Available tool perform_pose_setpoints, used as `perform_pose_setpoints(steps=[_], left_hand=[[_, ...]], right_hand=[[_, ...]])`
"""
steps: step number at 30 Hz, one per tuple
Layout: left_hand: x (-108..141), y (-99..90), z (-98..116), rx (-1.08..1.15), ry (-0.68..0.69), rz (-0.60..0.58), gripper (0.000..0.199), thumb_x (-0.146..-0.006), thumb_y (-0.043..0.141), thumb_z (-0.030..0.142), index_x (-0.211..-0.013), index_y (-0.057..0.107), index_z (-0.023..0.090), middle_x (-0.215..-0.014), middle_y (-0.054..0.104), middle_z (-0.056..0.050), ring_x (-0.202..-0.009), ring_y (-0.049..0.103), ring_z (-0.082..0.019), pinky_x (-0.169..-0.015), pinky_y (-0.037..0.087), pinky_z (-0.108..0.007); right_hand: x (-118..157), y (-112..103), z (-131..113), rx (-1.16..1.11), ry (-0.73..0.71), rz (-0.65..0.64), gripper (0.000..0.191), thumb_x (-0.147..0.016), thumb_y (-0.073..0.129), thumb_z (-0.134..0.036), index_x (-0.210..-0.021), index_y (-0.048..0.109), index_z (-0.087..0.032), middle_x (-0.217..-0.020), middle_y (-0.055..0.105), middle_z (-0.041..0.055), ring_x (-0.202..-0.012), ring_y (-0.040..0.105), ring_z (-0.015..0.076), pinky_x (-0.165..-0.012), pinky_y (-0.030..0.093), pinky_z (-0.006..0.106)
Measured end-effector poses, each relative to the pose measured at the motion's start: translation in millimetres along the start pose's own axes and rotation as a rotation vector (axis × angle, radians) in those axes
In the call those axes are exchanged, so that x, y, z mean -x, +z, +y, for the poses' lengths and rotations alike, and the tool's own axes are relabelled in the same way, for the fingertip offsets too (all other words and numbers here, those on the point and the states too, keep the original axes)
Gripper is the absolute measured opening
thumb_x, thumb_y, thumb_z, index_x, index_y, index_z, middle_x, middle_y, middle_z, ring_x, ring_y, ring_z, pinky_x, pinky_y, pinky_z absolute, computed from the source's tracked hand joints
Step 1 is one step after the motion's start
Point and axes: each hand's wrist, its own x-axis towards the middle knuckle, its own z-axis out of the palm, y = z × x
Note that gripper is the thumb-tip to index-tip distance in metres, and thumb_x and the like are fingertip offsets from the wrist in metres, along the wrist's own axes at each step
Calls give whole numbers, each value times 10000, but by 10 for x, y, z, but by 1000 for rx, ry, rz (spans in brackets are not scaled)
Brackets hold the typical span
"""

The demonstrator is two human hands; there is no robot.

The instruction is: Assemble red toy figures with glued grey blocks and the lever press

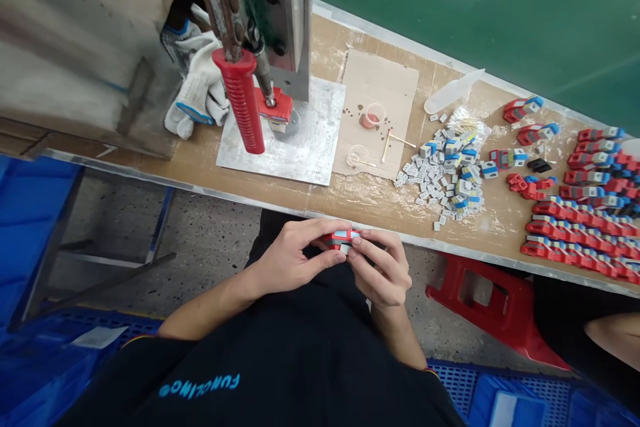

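From where I stand, the workbench (270, 192) runs right across just past the grip, its pale front edge so near the fingers that I can't tell whether they touch it. Ahead of the grip and to its left, well apart, rises a red-handled press (240, 103); a low red stool (493, 310) sits off to its right. Ahead and to the right spreads a heap of small grey pieces (425, 177), leaving a bare strip of bench straight ahead. The left hand (295, 257) pinches a red toy vehicle (337, 239) by its left end, thumb on the near side, while the right hand (383, 270) has its fingertips closed around the other end. So the toy lies between the two hands, low in front of the dark shirt: a stubby red body with grey on it, pale blue window panes, and a light grey block (345, 249) at its near side.
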Motion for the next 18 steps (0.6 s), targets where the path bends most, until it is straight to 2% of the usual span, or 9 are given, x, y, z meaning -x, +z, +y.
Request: perform_pose_setpoints(steps=[3,8,12,14,18], left_hand=[[-5,-8,17,-69,82,-7,310,-967,776,228,-1277,773,247,-1135,854,-75,-876,833,-176,-743,691,-228],[17,-22,-13,-213,284,6,346,-979,780,263,-1320,728,240,-1167,852,-94,-1068,836,-233,-954,689,-321],[32,-5,-41,-248,354,24,360,-996,758,264,-1347,692,215,-1160,848,-119,-1080,835,-232,-944,691,-311],[35,12,-49,-259,388,38,356,-1003,743,246,-1350,683,198,-1165,847,-129,-1086,835,-229,-945,691,-299],[38,45,-66,-277,452,81,314,-1021,715,240,-1327,682,177,-1180,846,-132,-1107,834,-224,-959,691,-290]], right_hand=[[-19,-1,-4,-58,30,13,205,-978,721,-119,-1056,787,-297,-1018,824,43,-1019,786,259,-693,702,423],[-65,39,-25,-311,215,32,129,-1034,671,-219,-1099,759,-286,-1106,792,81,-1035,803,259,-760,718,452],[-118,37,-57,-417,303,43,189,-1023,705,-282,-1211,712,-289,-1006,812,63,-950,814,249,-773,715,436],[-136,23,-65,-467,325,45,219,-1003,731,-263,-1221,711,-275,-988,827,64,-945,817,251,-781,715,428],[-151,-25,-51,-502,310,-3,137,-969,757,-185,-1084,761,-260,-1051,846,74,-986,824,240,-831,716,407]])
